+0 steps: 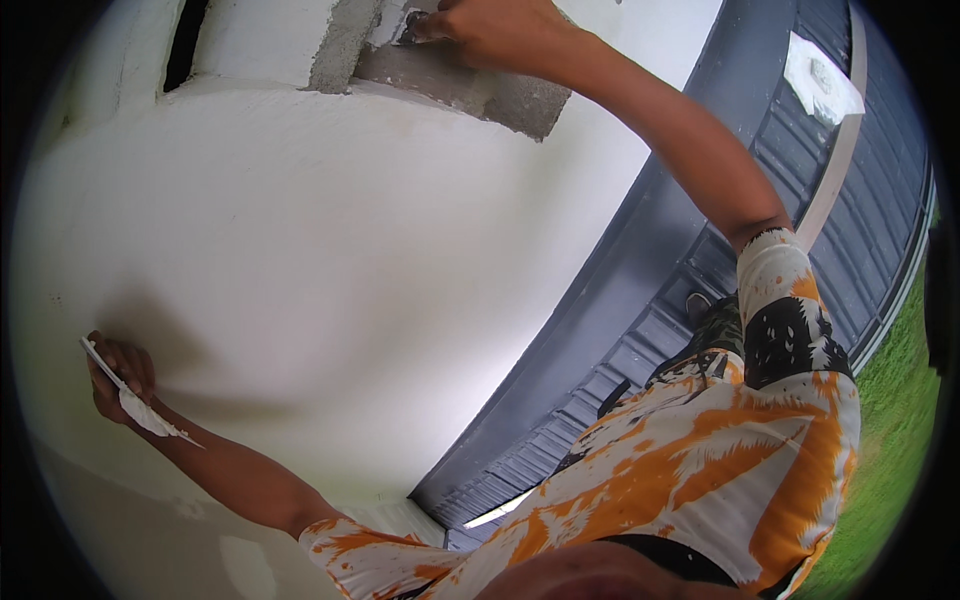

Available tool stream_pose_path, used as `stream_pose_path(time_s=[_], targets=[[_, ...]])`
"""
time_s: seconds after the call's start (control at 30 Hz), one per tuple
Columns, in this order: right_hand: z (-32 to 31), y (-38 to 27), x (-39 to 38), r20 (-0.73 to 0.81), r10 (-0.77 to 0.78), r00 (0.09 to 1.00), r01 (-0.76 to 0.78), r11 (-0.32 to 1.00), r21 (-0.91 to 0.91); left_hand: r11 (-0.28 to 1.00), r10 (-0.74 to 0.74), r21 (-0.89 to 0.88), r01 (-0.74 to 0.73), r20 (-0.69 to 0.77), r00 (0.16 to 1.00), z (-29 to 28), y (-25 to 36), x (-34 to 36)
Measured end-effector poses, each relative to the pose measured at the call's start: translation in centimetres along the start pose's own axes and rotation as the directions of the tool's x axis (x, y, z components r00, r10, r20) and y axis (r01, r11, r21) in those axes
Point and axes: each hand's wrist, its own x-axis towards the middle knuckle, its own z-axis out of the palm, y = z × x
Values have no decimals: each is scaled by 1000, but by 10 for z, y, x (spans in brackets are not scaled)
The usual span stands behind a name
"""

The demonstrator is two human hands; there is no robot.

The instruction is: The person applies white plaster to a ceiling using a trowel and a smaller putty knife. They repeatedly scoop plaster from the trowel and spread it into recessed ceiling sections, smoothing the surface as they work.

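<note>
On the left, my left hand [118,372] is closed around a putty knife [103,362], seen nearly edge-on. White putty [145,412] clings along its blade, close to the white wall [270,240]. My right hand [500,32] reaches to the top of the view, its fingers closed at a small dark tool [408,28] whose kind is mostly hidden. It is against a patch of bare grey cement [525,103] on the wall, where whitish filler shows beside the fingertips.
A dark narrow slot [185,45] cuts the wall at upper left. Right of the wall runs a grey ribbed metal roof [880,200] with a pale strip [833,180] across it. A white bag or sheet [822,80] lies there. Green grass [905,430] shows beyond the roof edge.
</note>
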Motion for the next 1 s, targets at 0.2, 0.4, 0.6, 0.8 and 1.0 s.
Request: stream_pose_path(time_s=[0.2,0.4,0.6,0.8,1.0], targets=[[3,5,4,-274,53,960,-19,992,126,999,32,36,-32,3,999,-9,-3,-2],[17,-2,0,-390,37,920,-13,998,66,997,66,56,-58,-163,984,-15,-9,-16],[11,-7,3,-92,45,995,-50,997,-52,992,70,120,-42,-245,967,-11,-14,-18],[29,-10,8,-310,-21,950,9,999,-39,989,98,136,-59,-298,950,-12,-19,-19],[35,-7,7,-384,-3,923,8,1000,11,995,56,87,-43,-147,988,-39,-27,-24]])
